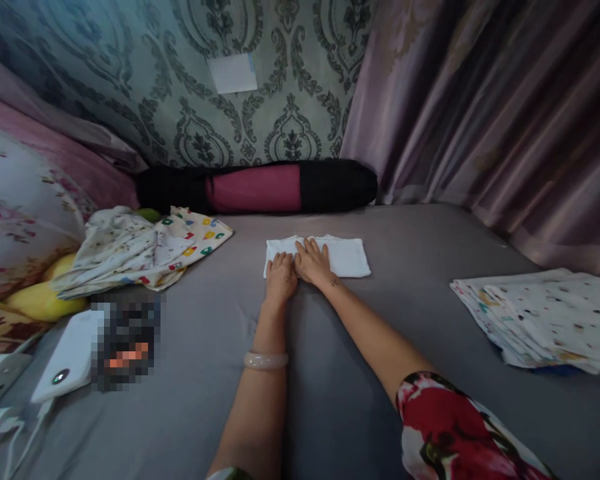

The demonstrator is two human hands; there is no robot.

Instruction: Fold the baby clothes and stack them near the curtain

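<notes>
A white folded cloth point(347, 257) lies flat on the grey bed sheet point(205, 373), in front of me. My left hand point(281, 277) rests palm down on its left part, fingers stretched forward. Beside it, almost touching, my right hand point(313, 262) presses flat near the cloth's middle with its fingers a little apart. Neither hand grips anything. The cloth's right part shows uncovered, while some of its left and middle is hidden under my hands.
To the right sits a stack of folded patterned cloths point(545, 317). A loose heap of printed cloth point(155, 243) lies at the left, above a white power bank point(73, 353) and a power strip point(0, 377). A long black and pink bolster point(255, 188) lines the wall.
</notes>
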